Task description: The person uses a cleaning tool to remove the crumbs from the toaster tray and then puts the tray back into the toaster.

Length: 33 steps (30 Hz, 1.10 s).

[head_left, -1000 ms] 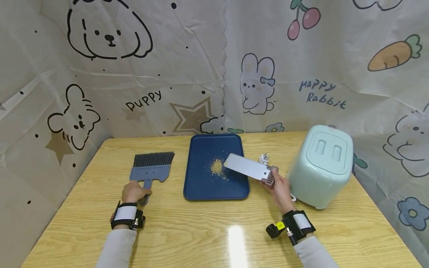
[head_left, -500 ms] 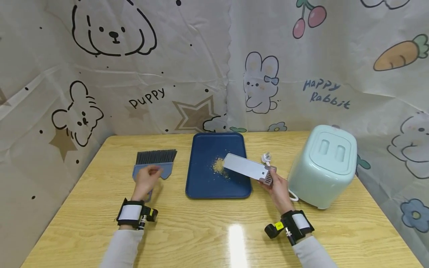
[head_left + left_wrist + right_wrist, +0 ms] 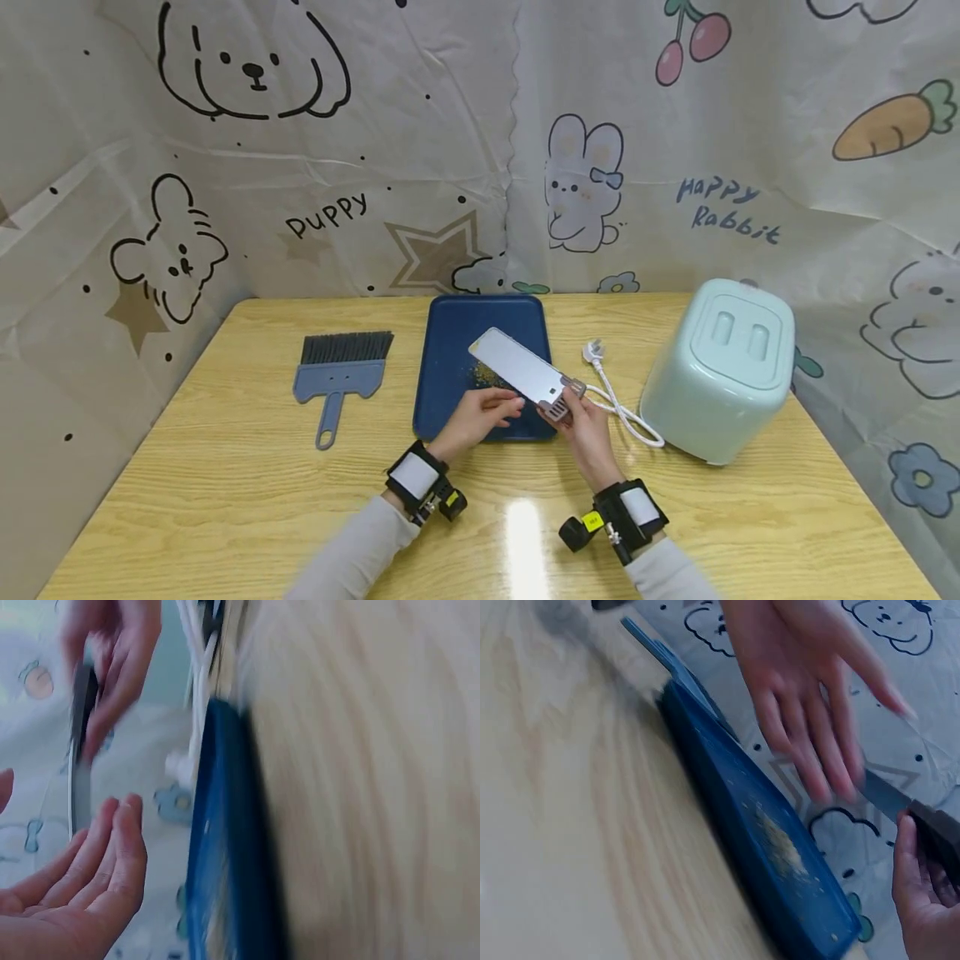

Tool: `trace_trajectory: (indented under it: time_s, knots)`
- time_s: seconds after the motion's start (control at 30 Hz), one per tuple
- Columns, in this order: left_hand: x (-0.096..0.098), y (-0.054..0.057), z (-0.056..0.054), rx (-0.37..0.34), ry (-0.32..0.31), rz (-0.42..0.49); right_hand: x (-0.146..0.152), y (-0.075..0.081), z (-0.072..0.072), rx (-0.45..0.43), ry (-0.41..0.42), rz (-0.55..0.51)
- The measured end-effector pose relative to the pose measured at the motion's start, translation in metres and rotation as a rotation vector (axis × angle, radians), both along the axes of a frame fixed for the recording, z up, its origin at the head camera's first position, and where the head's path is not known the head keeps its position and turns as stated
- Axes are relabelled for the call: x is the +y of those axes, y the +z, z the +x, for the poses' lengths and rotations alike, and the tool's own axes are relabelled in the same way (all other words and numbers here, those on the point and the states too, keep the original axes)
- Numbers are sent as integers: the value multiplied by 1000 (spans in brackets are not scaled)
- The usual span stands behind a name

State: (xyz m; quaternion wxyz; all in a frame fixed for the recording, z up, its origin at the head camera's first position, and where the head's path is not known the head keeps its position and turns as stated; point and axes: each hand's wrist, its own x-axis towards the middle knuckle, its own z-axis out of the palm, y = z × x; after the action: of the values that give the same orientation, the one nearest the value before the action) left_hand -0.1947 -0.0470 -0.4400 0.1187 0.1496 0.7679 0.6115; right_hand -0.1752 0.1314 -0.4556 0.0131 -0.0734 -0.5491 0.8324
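Observation:
My right hand (image 3: 588, 437) grips a toaster's crumb tray (image 3: 525, 365), a flat silvery plate with a grey slotted end, by that end. The crumb tray is held tilted over the blue baking tray (image 3: 442, 333), where a pile of tan crumbs (image 3: 486, 375) lies partly hidden beneath it. My left hand (image 3: 472, 419) reaches in over the baking tray's front edge, palm turned toward the crumb tray. Its fingers (image 3: 810, 750) are extended and hold nothing, with the tips close to the plate.
On the left of the wooden table lies a blue-grey hand brush (image 3: 337, 382) with dark bristles. A mint-green toaster (image 3: 720, 375) with its lid on stands at the right. Its white cord and plug (image 3: 594, 352) lie beside the baking tray. A printed cloth (image 3: 420, 150) hangs behind.
My left hand has left the brush's handle and moved right to the crumb tray. My right hand has shifted the crumb tray slightly left and turned it more steeply.

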Motion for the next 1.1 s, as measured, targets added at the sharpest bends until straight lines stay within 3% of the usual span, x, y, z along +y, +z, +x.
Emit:
trace_trajectory:
  time_s: [0.1,0.23,0.4,0.57,0.77,0.93,1.1]
  knots:
    - [17,-3,2,-37,-9,54,-9,-1,1,10,2,-25]
    - [29,-4,3,-69,36,119,-18,-2,1,10,7,-86]
    - [32,-6,4,-94,86,192,-23,0,1,-14,13,-77]
    - [27,-9,3,-146,59,293,-26,1,2,-37,54,-64]
    - [19,-9,2,-223,41,365,-25,1,5,-42,170,-13]
    - [16,-7,-2,-259,67,393,-22,0,6,-46,286,47]
    - [16,-6,-2,-274,132,407,-17,0,5,-45,420,109]
